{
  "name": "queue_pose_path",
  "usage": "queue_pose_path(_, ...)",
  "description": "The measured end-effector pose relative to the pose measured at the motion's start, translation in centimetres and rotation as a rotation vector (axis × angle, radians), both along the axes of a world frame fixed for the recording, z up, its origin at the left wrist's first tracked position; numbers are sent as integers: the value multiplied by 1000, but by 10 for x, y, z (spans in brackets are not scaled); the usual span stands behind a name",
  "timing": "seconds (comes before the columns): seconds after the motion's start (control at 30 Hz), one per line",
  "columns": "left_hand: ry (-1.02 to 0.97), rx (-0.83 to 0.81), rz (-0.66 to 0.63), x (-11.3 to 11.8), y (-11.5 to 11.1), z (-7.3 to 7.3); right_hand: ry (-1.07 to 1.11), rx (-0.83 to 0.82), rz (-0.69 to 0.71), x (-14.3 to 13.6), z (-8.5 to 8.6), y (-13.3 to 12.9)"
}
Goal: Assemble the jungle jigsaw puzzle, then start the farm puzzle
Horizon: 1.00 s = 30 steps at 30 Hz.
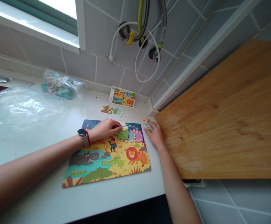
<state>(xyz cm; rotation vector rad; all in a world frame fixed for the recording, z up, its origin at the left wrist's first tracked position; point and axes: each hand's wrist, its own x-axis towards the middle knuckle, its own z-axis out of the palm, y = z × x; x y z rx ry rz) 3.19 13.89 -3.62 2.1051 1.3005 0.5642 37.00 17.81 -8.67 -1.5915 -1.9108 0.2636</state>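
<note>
Grey wall tiles (45, 57) behind a white counter (102, 196), with a window (60, 23) at upper left, and a yellow hose (140, 15) and a looped white cable (135, 63) against the tiles at the top. At the right, beside the right forearm, a large wooden panel (231, 118). Lying flat on the counter, near the front edge, a colourful animal puzzle (130, 155), printed with a hippo and crocodiles to the left and middle, lions to the right and pink birds above them. Reaching across its upper part, the left hand (105, 128), with a watch (81, 133) and a red band (88, 137) at the wrist. Fingers drawn narrow, pinching a green piece (123, 134) over the puzzle, right of its middle; cannot tell whether touching the picture beneath. Resting just beyond the puzzle's right edge, the right hand (156, 136), fingers loosely curved at a few loose pieces (146, 121); cannot tell whether gripping any. Beyond the puzzle, more loose pieces in a small group (106, 109), just in front of a picture card (123, 97) near the wall. Farther left, a clear bag (58, 85) with colourful contents, and nearer, crumpled clear plastic (23, 107).
</note>
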Motion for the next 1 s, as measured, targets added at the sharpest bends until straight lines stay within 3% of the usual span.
queue_pose_path(0.23, -51, -47, -26, -5, 5, -7, 15, 36, -165, -8, 1, 7)
queue_pose_path(0.5, -47, -44, -25, -5, 4, -4, 154, 86, -124, -11, 5, 3)
queue_pose_path(0.77, -42, -23, -6, -5, 5, -7, 562, 47, -121, -17, 8, 0)
queue_pose_path(1.0, -24, -27, -4, -3, 3, -4, 888, -148, -86, -35, 16, -9)
